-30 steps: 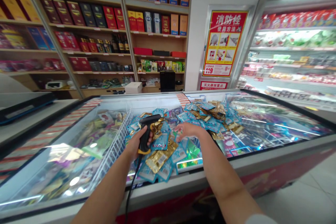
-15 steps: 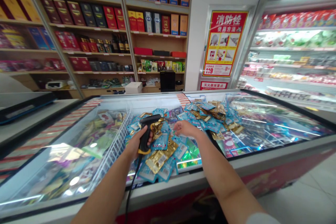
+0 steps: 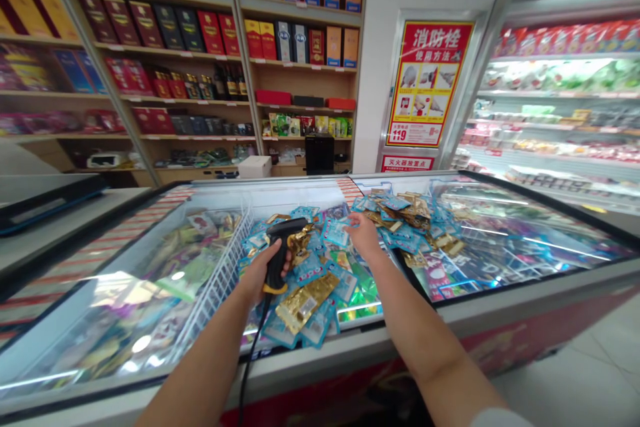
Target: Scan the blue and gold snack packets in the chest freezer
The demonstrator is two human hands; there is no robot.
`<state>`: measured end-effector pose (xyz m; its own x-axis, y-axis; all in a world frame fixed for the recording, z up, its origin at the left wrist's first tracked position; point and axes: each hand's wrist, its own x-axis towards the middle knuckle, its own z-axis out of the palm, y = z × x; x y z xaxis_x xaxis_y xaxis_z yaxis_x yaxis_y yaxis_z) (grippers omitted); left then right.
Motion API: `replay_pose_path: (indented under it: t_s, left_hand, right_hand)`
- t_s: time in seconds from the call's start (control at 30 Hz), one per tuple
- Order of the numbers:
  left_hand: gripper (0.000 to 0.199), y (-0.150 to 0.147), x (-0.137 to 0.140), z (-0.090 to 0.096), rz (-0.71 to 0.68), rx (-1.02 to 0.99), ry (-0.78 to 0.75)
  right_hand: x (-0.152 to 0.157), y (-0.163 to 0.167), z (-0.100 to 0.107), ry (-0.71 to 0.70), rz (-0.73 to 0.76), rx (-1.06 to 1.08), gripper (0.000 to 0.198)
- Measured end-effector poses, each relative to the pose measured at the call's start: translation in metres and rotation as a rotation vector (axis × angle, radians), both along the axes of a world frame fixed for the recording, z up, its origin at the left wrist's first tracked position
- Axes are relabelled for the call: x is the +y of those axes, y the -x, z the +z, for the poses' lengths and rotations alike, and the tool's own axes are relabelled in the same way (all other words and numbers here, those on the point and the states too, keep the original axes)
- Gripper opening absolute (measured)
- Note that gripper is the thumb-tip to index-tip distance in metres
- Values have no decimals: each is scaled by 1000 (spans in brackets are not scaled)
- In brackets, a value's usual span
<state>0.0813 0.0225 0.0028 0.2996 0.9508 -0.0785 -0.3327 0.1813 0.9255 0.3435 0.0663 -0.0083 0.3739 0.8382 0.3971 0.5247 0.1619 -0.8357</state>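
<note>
My left hand is wrapped round the grip of a black and yellow barcode scanner, its cable hanging down toward me. Between the thumb and fingers of my right hand is the edge of a blue packet, raised over the pile. Beneath both hands, blue and gold packets lie heaped on the freezer's glass lid. A gold packet with a white label is at the near side of this heap. A second heap of blue and brown-gold packets lies to the right of my right hand.
The chest freezer spans the front, with a white wire basket under its left glass. Boxed goods fill the wooden shelves behind. A lit display fridge stands at the right, and a dark device at the left.
My right hand has moved slightly to the right and now pinches a blue packet lifted off the near heap. The left hand and the scanner have stayed in place.
</note>
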Motion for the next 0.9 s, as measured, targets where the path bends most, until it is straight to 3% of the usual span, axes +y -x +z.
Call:
replay_pose_path:
  t_s: [0.1, 0.3, 0.57, 0.9]
  left_hand:
    - [36, 0, 1, -1, -12, -16, -11]
    - [40, 4, 4, -6, -28, 16, 11]
    - [40, 4, 4, -7, -19, 30, 21]
    - [36, 3, 2, -5, 4, 5, 32]
  right_hand:
    - [3, 0, -5, 90, 77, -68, 30]
    - [7, -4, -15, 194, 152, -7, 6]
    - [9, 11, -15, 93, 204, 437, 10]
    - [16, 26, -28, 36, 259, 546, 14]
